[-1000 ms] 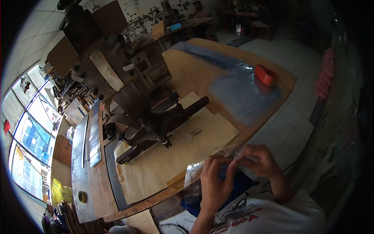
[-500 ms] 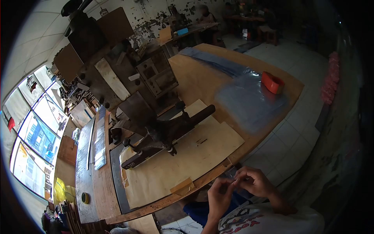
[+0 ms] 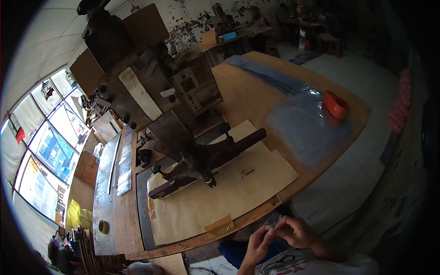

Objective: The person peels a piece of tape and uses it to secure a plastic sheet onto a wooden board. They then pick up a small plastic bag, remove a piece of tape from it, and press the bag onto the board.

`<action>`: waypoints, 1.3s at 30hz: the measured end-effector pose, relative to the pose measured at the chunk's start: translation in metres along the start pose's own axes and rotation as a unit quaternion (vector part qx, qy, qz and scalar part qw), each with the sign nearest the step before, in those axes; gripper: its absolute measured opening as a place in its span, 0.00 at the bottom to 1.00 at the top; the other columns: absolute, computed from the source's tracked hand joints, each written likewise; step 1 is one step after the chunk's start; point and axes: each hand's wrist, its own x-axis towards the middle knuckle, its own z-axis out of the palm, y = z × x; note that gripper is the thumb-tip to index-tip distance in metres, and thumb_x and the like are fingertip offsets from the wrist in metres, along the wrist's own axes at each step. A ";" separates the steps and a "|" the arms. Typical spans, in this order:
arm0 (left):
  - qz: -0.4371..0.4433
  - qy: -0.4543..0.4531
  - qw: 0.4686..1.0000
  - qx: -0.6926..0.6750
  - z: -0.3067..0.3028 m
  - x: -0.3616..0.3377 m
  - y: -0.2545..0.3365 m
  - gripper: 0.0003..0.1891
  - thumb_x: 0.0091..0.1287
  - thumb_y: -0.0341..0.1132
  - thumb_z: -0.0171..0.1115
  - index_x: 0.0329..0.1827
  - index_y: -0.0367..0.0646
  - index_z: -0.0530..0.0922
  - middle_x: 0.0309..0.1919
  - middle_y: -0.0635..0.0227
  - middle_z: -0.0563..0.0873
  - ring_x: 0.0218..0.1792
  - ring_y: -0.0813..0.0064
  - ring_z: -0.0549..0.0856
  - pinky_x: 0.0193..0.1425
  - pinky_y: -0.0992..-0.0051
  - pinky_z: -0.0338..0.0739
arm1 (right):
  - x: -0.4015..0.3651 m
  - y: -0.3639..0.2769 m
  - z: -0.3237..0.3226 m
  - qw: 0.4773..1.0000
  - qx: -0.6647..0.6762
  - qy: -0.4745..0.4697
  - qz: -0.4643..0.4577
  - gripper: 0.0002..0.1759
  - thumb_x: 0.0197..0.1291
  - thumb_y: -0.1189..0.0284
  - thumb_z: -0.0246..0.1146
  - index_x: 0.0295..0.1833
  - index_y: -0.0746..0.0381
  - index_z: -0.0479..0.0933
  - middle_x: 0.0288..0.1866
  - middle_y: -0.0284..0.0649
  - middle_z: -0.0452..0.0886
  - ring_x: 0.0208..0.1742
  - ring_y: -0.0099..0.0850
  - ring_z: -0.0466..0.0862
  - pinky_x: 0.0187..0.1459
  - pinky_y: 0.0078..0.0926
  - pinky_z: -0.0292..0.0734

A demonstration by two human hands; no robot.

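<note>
Over my lap, just off the table's front edge, my left hand point(image 3: 259, 243) and my right hand point(image 3: 297, 233) meet with fingertips pinched together. Something thin and see-through seems to show at the fingertips, too small and dim to name. Beyond them a dark metal pressing machine point(image 3: 197, 167) stands on the table, its long bar low over a pale board point(image 3: 229, 197). A piece of brown tape point(image 3: 220, 226) lies on the board's near edge.
Clear bluish plastic sheets point(image 3: 307, 133) lie on the wooden table point(image 3: 256, 91) to the right, with an orange-red tape roll point(image 3: 336, 105) on them. A small yellow-rimmed roll point(image 3: 103, 226) sits at left. People work at benches at the back.
The view has shifted, so the machine and table appear further right. My hands stay pinched together, with the fingers drawn in closer and slightly lower in the frame.
</note>
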 end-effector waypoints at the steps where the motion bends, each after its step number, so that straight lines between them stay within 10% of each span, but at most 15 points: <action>1: -0.006 0.001 1.000 -0.024 -0.004 0.000 -0.012 0.11 0.81 0.39 0.58 0.47 0.39 0.80 0.37 0.81 0.78 0.37 0.90 0.72 0.40 0.85 0.67 | 0.001 0.001 0.000 1.000 0.007 -0.007 0.006 0.10 0.71 0.69 0.68 0.45 0.65 0.80 0.36 0.40 0.88 0.36 0.26 0.88 0.38 0.25 0.81; 10: -0.028 0.028 0.995 -0.086 -0.005 -0.005 -0.032 0.08 0.80 0.36 0.58 0.46 0.39 0.78 0.37 0.78 0.77 0.37 0.88 0.72 0.42 0.82 0.68 | 0.002 0.011 0.005 0.998 -0.015 0.055 -0.017 0.09 0.73 0.72 0.64 0.46 0.67 0.76 0.36 0.42 0.86 0.36 0.27 0.88 0.39 0.26 0.82; 13: 0.118 -0.029 0.983 0.139 -0.017 -0.026 -0.046 0.11 0.76 0.39 0.63 0.51 0.39 0.79 0.38 0.58 0.85 0.41 0.59 0.83 0.51 0.66 0.75 | 0.006 0.029 -0.014 0.980 0.054 0.191 -0.004 0.07 0.75 0.75 0.60 0.47 0.68 0.71 0.37 0.42 0.84 0.38 0.27 0.87 0.44 0.26 0.84; 15: 0.005 -0.016 1.000 0.020 -0.017 -0.023 -0.049 0.12 0.77 0.41 0.62 0.52 0.42 0.81 0.47 0.58 0.86 0.50 0.61 0.82 0.63 0.66 0.69 | 0.007 0.024 -0.024 0.987 0.061 0.150 0.006 0.07 0.75 0.75 0.59 0.47 0.68 0.72 0.37 0.42 0.84 0.38 0.26 0.87 0.45 0.26 0.84; 17: 0.078 -0.076 0.993 0.045 -0.017 -0.012 -0.034 0.06 0.79 0.32 0.58 0.44 0.38 0.77 0.41 0.73 0.77 0.41 0.84 0.73 0.48 0.81 0.69 | 0.002 0.025 -0.023 0.988 0.078 0.129 0.027 0.08 0.75 0.74 0.60 0.48 0.68 0.73 0.38 0.41 0.84 0.40 0.25 0.86 0.46 0.24 0.83; 24: 0.049 0.068 0.996 -0.001 0.025 0.028 0.036 0.07 0.78 0.33 0.62 0.50 0.38 0.80 0.35 0.79 0.81 0.34 0.87 0.75 0.44 0.84 0.70 | 0.017 -0.007 -0.033 0.973 0.157 0.164 0.028 0.08 0.75 0.72 0.63 0.50 0.66 0.76 0.37 0.36 0.83 0.41 0.22 0.84 0.45 0.22 0.80; 39: 0.146 0.076 0.978 -0.125 0.043 0.023 0.052 0.12 0.81 0.36 0.56 0.54 0.34 0.80 0.30 0.77 0.75 0.31 0.86 0.69 0.37 0.83 0.61 | 0.025 -0.025 -0.044 0.956 0.170 0.233 -0.048 0.06 0.76 0.74 0.59 0.46 0.66 0.72 0.30 0.36 0.78 0.31 0.23 0.81 0.37 0.28 0.84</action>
